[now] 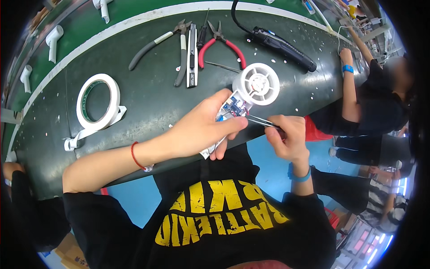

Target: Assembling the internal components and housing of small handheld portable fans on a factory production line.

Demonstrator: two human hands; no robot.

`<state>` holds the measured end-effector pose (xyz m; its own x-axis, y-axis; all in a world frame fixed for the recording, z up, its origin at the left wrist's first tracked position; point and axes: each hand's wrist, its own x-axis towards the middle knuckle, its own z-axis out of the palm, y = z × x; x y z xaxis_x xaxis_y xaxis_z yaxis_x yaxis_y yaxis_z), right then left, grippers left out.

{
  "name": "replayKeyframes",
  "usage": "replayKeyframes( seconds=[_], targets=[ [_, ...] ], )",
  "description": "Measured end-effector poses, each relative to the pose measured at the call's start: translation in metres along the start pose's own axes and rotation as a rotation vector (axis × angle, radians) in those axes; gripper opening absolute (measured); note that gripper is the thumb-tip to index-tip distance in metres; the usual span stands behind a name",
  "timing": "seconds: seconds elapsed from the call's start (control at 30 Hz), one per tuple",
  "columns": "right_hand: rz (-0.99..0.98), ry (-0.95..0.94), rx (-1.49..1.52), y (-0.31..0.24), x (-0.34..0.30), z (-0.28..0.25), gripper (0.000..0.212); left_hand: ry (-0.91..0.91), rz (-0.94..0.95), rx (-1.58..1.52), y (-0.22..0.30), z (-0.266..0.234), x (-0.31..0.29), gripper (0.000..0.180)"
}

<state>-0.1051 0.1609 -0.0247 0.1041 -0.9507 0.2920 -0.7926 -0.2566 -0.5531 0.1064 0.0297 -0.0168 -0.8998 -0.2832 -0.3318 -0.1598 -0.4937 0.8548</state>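
Observation:
My left hand point(215, 119) is wrapped round the white handle of a small handheld fan point(259, 84), whose round head points up and to the right. The handle is open and shows a blue circuit board point(234, 106) with thin wires. My right hand point(289, 136) grips dark tweezers point(264, 122), their tips at the board's lower right edge beside my left thumb. What the tips touch is too small to tell. Part of the handle is hidden under my left fingers.
Beyond my hands lie grey-handled cutters point(156, 45), a utility knife point(192, 56), a screwdriver point(202, 36), red-handled pliers point(237, 50) and a black corded tool point(284, 48). A white tape roll point(83, 104) lies left. White fan bodies point(53, 43) sit on the green belt. A co-worker point(365, 96) works at right.

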Motion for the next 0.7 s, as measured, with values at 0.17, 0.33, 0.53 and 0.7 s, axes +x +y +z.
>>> replayKeyframes(
  seconds=[0.17,0.33,0.53,0.7],
  targets=[
    [0.116,0.178,0.048,0.009,-0.008,0.0,0.006,0.164,0.07,0.189,0.0,0.002,0.001,0.028],
    [0.308,0.328,0.214,-0.041,0.018,0.032,0.024,0.21,0.094,0.137,-0.007,-0.002,0.003,0.029],
    [0.282,0.511,0.169,-0.043,0.041,0.066,0.02,0.179,0.132,0.079,-0.008,0.001,0.003,0.025],
    [0.305,0.501,0.183,-0.039,0.047,0.063,0.012,0.21,0.145,0.153,-0.006,0.0,0.005,0.021]
  ],
)
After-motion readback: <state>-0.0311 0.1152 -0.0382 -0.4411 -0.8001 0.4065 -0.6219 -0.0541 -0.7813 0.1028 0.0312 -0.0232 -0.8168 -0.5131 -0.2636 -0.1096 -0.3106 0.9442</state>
